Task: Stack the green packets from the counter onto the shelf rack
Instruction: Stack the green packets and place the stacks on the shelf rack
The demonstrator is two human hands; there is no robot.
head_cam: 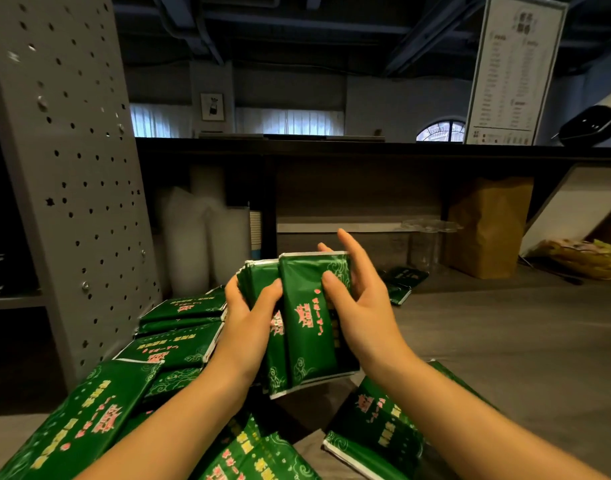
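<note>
Green packets [307,317] are sitting in a small bundle between both hands, right in front of me and lifted above the bench [505,341]. I am seeing several packets pressed flat together like cards. Their long sides are pointing away from me and tipping up at the far end.

The left hand [248,320] is gripping the left side of the bundle, with its thumb curling over the front. The right hand [363,306] is holding the right side. Its thumb is pressing on the front packet and its fingers are wrapping behind, and one finger is poking up straight past the top edge. Both hands are holding the same bundle, so neither one is free.

The shelf rack [72,168] is standing to the left of the hands, and its grey side panel full of holes is facing me. A shelf board [13,299] is showing at the far left. I am judging the left hand to be the nearer one, so the bundle is needing to go left, round the panel's edge.

More loose packets [179,344] are lying in a heap on the bench by the left arm, between the hands and the rack. Another packet [377,420] is lying under the right arm.
</note>
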